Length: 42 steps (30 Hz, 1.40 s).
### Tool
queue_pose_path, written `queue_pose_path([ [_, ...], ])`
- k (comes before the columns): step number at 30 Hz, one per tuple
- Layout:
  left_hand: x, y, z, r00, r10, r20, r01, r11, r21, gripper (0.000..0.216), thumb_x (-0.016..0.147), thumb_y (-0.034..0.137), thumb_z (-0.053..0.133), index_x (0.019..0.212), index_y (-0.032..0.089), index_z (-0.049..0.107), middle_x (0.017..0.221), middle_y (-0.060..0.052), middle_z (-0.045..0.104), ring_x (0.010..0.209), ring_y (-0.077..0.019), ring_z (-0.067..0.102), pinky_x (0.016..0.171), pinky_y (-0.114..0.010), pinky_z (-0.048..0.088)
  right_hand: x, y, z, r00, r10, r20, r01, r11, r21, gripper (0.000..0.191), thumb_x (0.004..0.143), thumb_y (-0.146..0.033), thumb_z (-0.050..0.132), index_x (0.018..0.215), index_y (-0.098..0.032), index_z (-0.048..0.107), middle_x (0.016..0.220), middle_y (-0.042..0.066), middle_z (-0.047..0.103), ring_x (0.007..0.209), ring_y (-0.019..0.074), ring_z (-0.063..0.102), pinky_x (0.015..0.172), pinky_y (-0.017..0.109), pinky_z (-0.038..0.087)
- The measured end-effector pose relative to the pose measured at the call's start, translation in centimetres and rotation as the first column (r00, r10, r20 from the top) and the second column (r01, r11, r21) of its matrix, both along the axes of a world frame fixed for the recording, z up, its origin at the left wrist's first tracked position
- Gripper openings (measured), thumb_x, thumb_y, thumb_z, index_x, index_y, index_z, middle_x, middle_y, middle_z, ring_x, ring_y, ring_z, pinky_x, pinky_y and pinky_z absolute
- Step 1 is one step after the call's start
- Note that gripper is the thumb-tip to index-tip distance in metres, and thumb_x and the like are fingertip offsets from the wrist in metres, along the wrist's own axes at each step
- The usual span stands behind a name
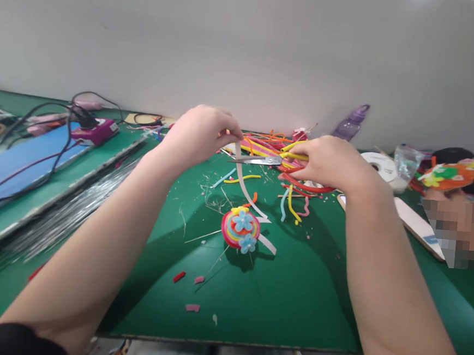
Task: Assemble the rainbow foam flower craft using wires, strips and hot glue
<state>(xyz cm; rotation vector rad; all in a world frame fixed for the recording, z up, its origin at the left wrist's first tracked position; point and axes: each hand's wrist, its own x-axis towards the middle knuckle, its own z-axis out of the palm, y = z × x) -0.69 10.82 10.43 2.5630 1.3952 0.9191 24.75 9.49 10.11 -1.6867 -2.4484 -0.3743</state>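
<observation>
My left hand (201, 133) is closed in a pinch on the top end of a white ribbon strip (244, 186), which hangs down to the green table mat (293, 291). My right hand (328, 163) is closed on a pair of scissors (258, 160), whose blades point left at the ribbon just below my left fingers. Under the ribbon lies a round coiled pipe-cleaner piece (241, 228) in red, orange and yellow with two blue flowers on it.
A heap of coloured pipe cleaners (287, 165) lies behind my hands. A bundle of thin wires (65, 213), a blue board (12, 162) and a pink device with cables (95, 131) lie at left. Tape roll (380, 164), purple bottle (350, 123) and another person's arm (454, 230) are at right.
</observation>
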Motion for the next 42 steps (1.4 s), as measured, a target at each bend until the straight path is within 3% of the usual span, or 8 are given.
queue_pose_path([
  [6, -0.4, 0.1, 0.1, 0.993, 0.103, 0.051, -0.103, 0.995, 0.004, 0.031, 0.085, 0.03, 0.055, 0.112, 0.021, 0.069, 0.09, -0.004, 0.07, 0.087, -0.0197, 0.061, 0.086, -0.033, 0.042, -0.1, -0.1, 0.1, 0.999, -0.017, 0.03, 0.018, 1.0, -0.006, 0.033, 0.07, -0.045, 0.07, 0.097, -0.028, 0.074, 0.077, 0.004, 0.072, 0.068, 0.0217, 0.061, 0.055, 0.03, 0.032],
  [9, -0.7, 0.1, 0.4, 0.991, 0.126, 0.05, -0.127, 0.992, 0.02, 0.031, 0.087, 0.036, 0.052, 0.102, 0.019, 0.073, 0.083, -0.005, 0.07, 0.078, -0.0173, 0.06, 0.081, -0.032, 0.043, -0.1, -0.1, 0.2, 0.997, -0.031, 0.069, 0.031, 0.999, -0.011, 0.034, 0.071, -0.045, 0.067, 0.1, -0.027, 0.073, 0.078, 0.004, 0.072, 0.066, 0.0205, 0.06, 0.053, 0.029, 0.03],
  [14, -0.9, -0.1, 0.8, 0.997, 0.049, -0.062, -0.05, 0.999, -0.021, 0.036, 0.079, 0.048, 0.06, 0.095, 0.02, 0.074, 0.082, -0.004, 0.068, 0.074, -0.0152, 0.058, 0.075, -0.029, 0.043, -0.1, -0.1, 0.4, 0.993, -0.024, 0.118, 0.025, 1.0, -0.01, 0.037, 0.075, -0.045, 0.062, 0.105, -0.025, 0.072, 0.081, 0.004, 0.073, 0.064, 0.0187, 0.06, 0.052, 0.028, 0.03],
  [22, -0.5, 0.5, 0.0, 0.986, 0.097, -0.132, -0.1, 0.995, -0.016, 0.024, 0.078, 0.039, 0.062, 0.088, 0.021, 0.075, 0.076, -0.002, 0.067, 0.068, -0.0144, 0.056, 0.066, -0.026, 0.04, -0.2, 0.0, 0.3, 0.991, -0.007, 0.135, 0.011, 1.0, -0.029, 0.037, 0.074, -0.046, 0.063, 0.103, -0.025, 0.072, 0.086, 0.004, 0.073, 0.067, 0.0191, 0.06, 0.052, 0.028, 0.03],
  [42, -0.6, 0.6, -0.3, 0.986, 0.122, -0.116, -0.124, 0.992, -0.006, 0.028, 0.08, 0.04, 0.056, 0.088, 0.021, 0.074, 0.079, -0.004, 0.069, 0.071, -0.0165, 0.059, 0.071, -0.029, 0.043, -0.4, -0.1, 0.5, 0.976, -0.09, 0.196, 0.095, 0.995, -0.015, 0.034, 0.075, -0.044, 0.062, 0.1, -0.023, 0.072, 0.079, 0.005, 0.07, 0.069, 0.0208, 0.06, 0.055, 0.028, 0.027],
])
